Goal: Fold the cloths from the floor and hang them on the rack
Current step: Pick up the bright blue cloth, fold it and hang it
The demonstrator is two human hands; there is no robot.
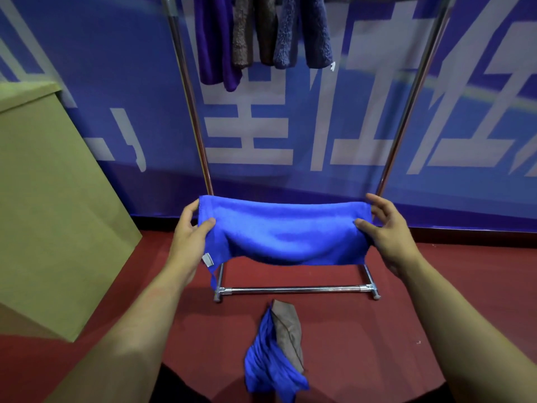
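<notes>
Cloths are the matter at hand, yet the largest thing in view is the blue banner with big pale characters, stretched behind everything. Next in size is the tan cardboard box at the left, leaning over the red floor. The metal rack stands before the banner, its two shiny uprights rising to the top edge and its lower crossbar lying on the floor. From its upper part, mostly out of frame, hang several folded cloths: a purple cloth, a brown cloth and a dark blue fuzzy cloth, side by side and touching.

In mid-air, between the uprights and above the crossbar, a bright blue cloth is held stretched sideways, folded over so that its middle sags. The left hand grips its left end, thumb pressed on the near face and fingers curled round behind the edge. The right hand pinches the right end the same way, thumb on the front, fingers partly straight behind the top corner. A small white tag hangs at the lower left corner of this cloth.

On the floor just in front of the crossbar lies a crumpled pair: another blue cloth with a grey-brown cloth resting on its far right side, touching it.
</notes>
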